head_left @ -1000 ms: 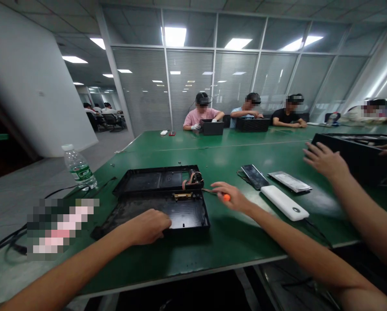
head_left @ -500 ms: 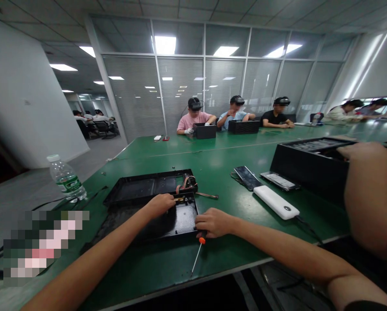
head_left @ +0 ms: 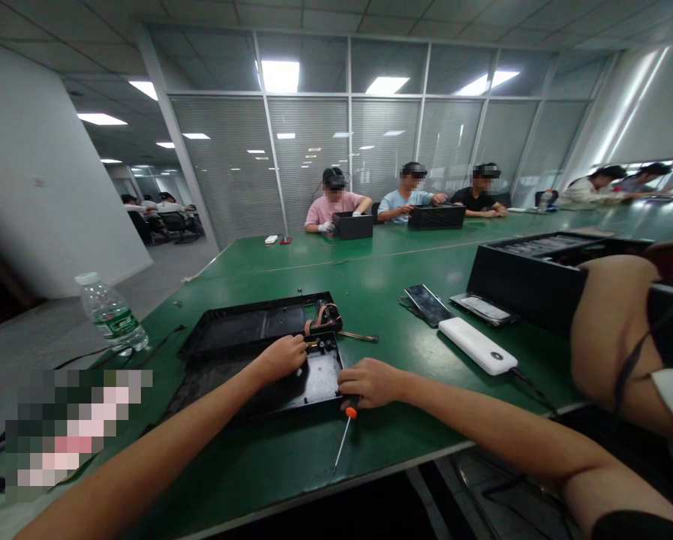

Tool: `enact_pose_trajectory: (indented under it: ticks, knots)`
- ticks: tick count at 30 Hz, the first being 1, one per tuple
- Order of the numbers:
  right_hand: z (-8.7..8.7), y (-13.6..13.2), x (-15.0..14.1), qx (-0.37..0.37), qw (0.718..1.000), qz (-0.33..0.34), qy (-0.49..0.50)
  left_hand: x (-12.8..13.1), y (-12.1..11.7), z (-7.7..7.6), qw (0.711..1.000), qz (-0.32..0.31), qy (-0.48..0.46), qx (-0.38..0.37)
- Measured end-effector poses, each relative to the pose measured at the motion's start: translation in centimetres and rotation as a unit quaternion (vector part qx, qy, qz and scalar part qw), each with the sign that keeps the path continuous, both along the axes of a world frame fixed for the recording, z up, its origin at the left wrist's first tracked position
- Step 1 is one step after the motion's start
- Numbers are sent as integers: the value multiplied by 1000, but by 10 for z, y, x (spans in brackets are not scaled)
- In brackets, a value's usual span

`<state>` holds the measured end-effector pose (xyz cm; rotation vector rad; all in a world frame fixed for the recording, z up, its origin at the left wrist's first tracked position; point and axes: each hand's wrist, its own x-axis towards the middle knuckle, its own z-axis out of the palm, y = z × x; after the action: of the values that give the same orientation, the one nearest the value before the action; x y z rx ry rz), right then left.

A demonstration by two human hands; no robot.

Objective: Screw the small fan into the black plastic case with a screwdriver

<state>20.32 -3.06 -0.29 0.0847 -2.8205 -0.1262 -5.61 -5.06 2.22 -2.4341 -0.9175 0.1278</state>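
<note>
A glossy green table. On it at left, a clear bottle; to its right, an open black case with a multicoloured cable. Further right, a dark flat device next to a white block, then a silvery plate near a large black box. On the far side, a small white object and two dark boxes.

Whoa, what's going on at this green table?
Someone is handling the near shell of an opened black case on the green table. The left hand is at a small brass-coloured part inside it. The right hand holds a screwdriver by its right edge, the tip pointing toward the table's near side. Wires trail from the far shell.
</note>
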Motion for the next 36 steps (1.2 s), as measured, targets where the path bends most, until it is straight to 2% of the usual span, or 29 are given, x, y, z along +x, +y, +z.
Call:
enact_pose_trajectory:
  ticks: [2,4,5,7,9,10,14,19,21,24,33,36]
  knots:
    - [3,1,2,-77,996,-8,46,0,3,4,1000,-14,-24,8]
    - [7,8,5,-195,971,-35,133,3,10,9,996,-32,-78,11]
    - [9,13,6,-262,946,-52,185,5,14,11,993,-40,-112,7]
    - [12,27,9,-390,874,-87,276,11,26,12,983,-53,-176,-7]
    - [13,42,13,-483,806,-117,321,17,36,6,973,-62,-223,-26]
    - [13,48,15,-517,783,-126,322,19,40,2,968,-65,-241,-33]
    - [16,61,24,-583,735,-155,310,23,48,-17,951,-82,-292,-58]
    - [21,63,27,-611,657,-158,412,25,51,-25,937,-87,-333,-61]
    - [21,63,25,-619,648,-150,419,27,51,-26,936,-93,-334,-63]
    - [20,64,24,-617,650,-153,416,30,51,-26,939,-100,-325,-56]
    - [20,62,24,-600,667,-155,414,29,50,-23,944,-109,-308,-49]
    - [22,62,26,-584,687,-170,399,30,51,-22,946,-106,-300,-58]
